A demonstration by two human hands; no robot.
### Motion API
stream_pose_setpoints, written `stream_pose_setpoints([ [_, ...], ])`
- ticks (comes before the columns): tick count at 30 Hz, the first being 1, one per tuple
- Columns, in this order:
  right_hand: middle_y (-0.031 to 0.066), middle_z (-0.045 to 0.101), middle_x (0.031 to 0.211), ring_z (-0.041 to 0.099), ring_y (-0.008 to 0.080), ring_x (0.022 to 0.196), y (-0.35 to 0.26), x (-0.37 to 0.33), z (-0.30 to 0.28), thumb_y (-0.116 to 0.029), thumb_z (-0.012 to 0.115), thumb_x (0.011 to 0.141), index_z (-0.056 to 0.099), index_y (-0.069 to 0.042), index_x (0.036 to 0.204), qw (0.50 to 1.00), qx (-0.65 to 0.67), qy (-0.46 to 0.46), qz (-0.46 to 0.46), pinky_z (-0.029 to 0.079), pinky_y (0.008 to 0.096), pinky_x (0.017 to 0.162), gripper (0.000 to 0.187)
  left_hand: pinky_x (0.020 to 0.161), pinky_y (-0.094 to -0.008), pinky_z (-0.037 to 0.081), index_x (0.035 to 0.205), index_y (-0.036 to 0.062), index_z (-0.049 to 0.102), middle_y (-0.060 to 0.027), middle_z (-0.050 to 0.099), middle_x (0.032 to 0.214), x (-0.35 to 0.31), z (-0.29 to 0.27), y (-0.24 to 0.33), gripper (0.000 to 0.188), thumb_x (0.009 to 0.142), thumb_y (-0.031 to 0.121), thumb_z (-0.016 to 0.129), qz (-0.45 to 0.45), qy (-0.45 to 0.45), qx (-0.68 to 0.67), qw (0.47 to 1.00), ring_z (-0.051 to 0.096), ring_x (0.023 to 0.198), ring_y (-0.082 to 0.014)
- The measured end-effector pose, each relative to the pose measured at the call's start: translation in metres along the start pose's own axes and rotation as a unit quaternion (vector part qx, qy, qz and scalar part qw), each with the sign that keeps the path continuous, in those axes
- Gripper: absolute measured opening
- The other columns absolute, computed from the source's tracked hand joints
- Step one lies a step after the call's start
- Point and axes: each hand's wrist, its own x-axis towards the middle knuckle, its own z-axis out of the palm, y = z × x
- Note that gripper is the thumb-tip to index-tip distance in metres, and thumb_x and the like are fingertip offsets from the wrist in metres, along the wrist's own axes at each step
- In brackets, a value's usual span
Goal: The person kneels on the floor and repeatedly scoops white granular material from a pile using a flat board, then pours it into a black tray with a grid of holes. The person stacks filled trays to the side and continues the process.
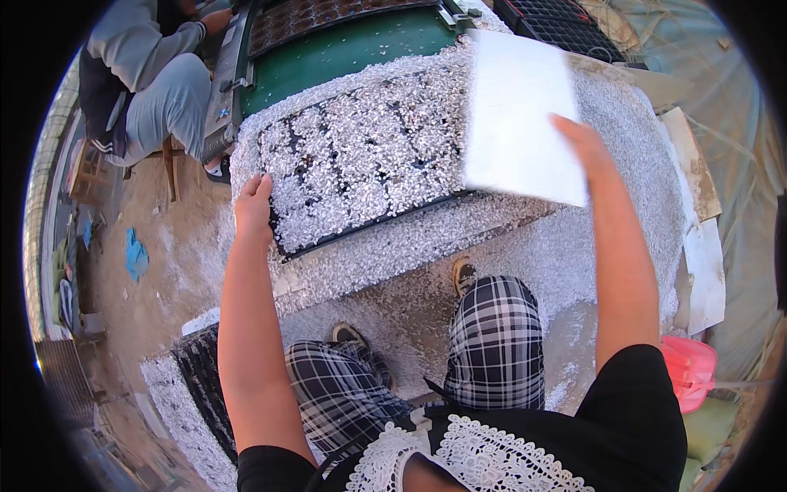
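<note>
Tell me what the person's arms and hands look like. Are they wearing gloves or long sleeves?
No gloves and no long sleeves. Both arms are bare from the short black sleeves down to the fingers. The left hand and right hand show no rings, watch or bracelets that I can see. The black top has a white lace collar.

Bright daylight falls from the upper right, whitening the board (520, 115) until its surface shows no detail. The granules (369, 156) glitter with glare. Shade lies under the bench, around the legs. Fisheye bending curves straight edges, the rim goes black, and the outer parts look soft.
</note>
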Motion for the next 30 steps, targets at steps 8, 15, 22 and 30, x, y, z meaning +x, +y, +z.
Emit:
stream_pose_setpoints([
  [8,0.0166,0.061,0.087,0.06,0.0224,0.073,0.018,0.044,0.145,-0.028,0.067,0.067,0.056,0.007,0.099,0.982,-0.134,-0.125,-0.035,0.048,0.0325,0.065,0.049,0.088,-0.0292,0.037,0.123,-0.0052,0.037,-0.0141,0.048,0.118,-0.017,-0.001,0.012,0.048,0.084,0.016,0.055,0.01,0.015,0.003,1.0,0.049,0.103,-0.0189],
  [15,0.0164,0.061,0.087,0.06,0.0222,0.073,0.01,0.0,-0.054,-0.028,0.062,0.072,0.054,0.009,0.101,0.983,-0.149,0.109,0.014,0.049,0.0308,0.065,0.047,0.083,-0.0298,0.04,0.122,-0.0048,0.039,-0.0109,0.052,0.111,-0.027,-0.006,0.012,0.044,0.085,0.015,0.052,-0.028,0.005,-0.055,0.998,0.051,0.095,-0.0171],
  [22,0.0189,0.053,0.108,0.056,0.0285,0.092,0.044,-0.024,-0.118,-0.024,0.062,0.074,0.043,0.007,0.115,0.976,0.154,0.147,0.036,0.046,0.0354,0.078,0.054,0.083,-0.0355,0.041,0.11,-0.0041,0.046,-0.0119,0.054,0.106,-0.011,-0.007,0.015,0.036,0.088,0.024,0.044,-0.087,-0.052,-0.109,0.989,0.053,0.094,-0.0221],
  [30,0.0167,0.054,0.106,0.054,0.0283,0.094,0.077,0.024,-0.031,-0.019,0.067,0.069,0.044,0.005,0.113,0.966,0.251,0.021,0.059,0.044,0.0366,0.083,0.055,0.068,-0.0353,0.046,0.095,-0.0074,0.051,-0.0138,0.058,0.087,-0.015,-0.014,0.026,0.027,0.084,0.017,0.053,-0.116,-0.082,-0.097,0.985,0.056,0.076,-0.0216],
])
